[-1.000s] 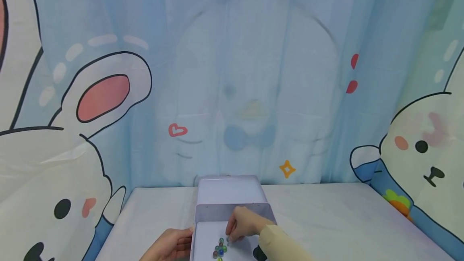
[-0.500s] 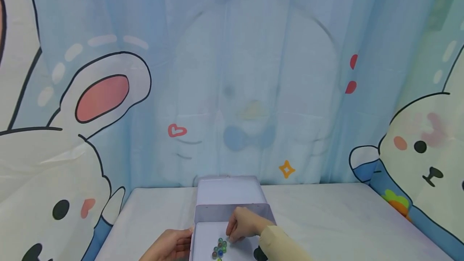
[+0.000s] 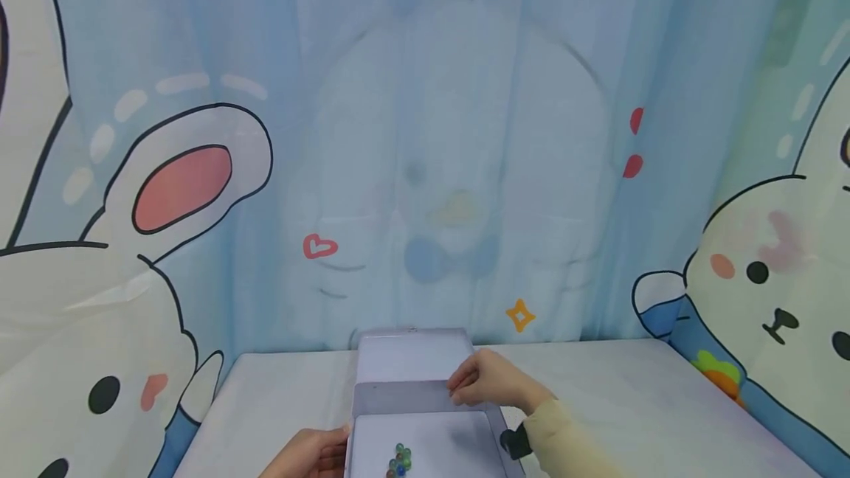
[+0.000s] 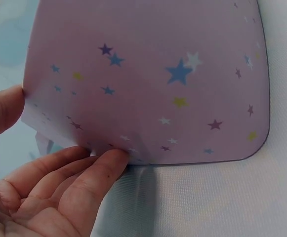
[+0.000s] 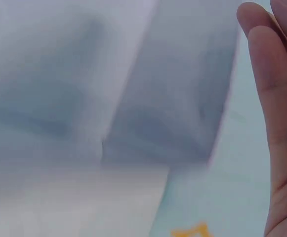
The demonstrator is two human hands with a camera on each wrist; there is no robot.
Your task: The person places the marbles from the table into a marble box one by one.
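A white-lilac metal box [image 3: 430, 434] lies with its hinged lid [image 3: 415, 356] tipped back. A small cluster of glass marbles [image 3: 400, 460], green, blue and brown, sits on its floor. My left hand [image 3: 311, 453] holds the box's left wall; in the left wrist view the thumb [image 4: 2, 111] is at the rim and the fingers [image 4: 96, 185] press the star-printed outside. My right hand [image 3: 494, 380] hangs above the box's far right part, fingers loosely bent. Nothing shows between them in the head view or in the right wrist view.
A white cloth covers the table [image 3: 584, 404]. Behind it hangs a blue curtain [image 3: 372, 131] with printed rabbits. A black wrist camera [image 3: 515, 442] sits at the right sleeve.
My right hand has lifted away from the marbles, moving up and to the right over the box's back wall. The left hand stays on the box. The head view has tilted slightly.
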